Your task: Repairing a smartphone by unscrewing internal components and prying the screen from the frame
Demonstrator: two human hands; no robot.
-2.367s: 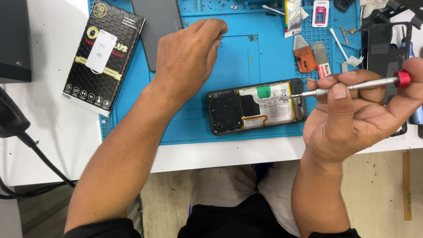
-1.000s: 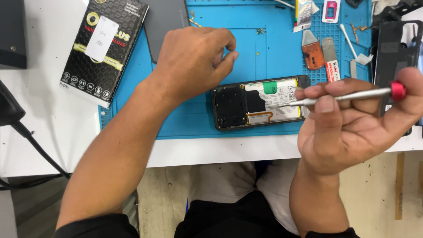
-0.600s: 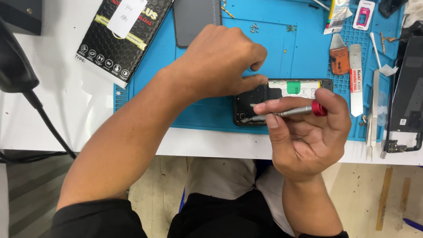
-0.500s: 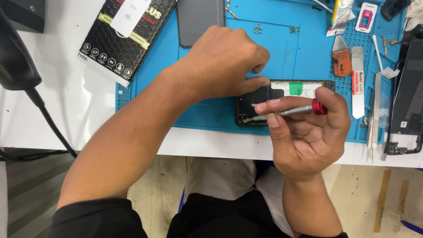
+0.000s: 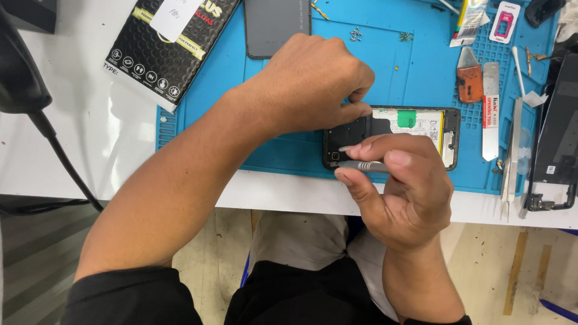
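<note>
**Asker:** Head camera view, looking down: what are the two hands doing?

**Describer:** Both work on an opened phone (image 5: 391, 138) lying back-up on a blue work mat (image 5: 415, 66), near the front edge of a white table (image 5: 90, 144). The left hand (image 5: 313, 84) reaches in from the left and rests on the phone's left end, its fingers (image 5: 361, 111) curled closed and pressing the dark frame. The right hand (image 5: 403, 186) comes up from below, its fingers pinched tight around a thin metal screwdriver (image 5: 361, 165) held almost level, the tip pointing left at the phone's lower left corner.

**Asker:** What lies around the fingers?

**Describer:** Just beyond the left knuckles sit a grey back cover (image 5: 277, 24) and a few tiny loose screws (image 5: 356, 34). Further left of that hand lies a black printed box (image 5: 162, 48). Right of the right fingers are a flat metal opening tool (image 5: 490, 114), tweezers (image 5: 512, 156) and a black phone screen (image 5: 557, 138).
</note>
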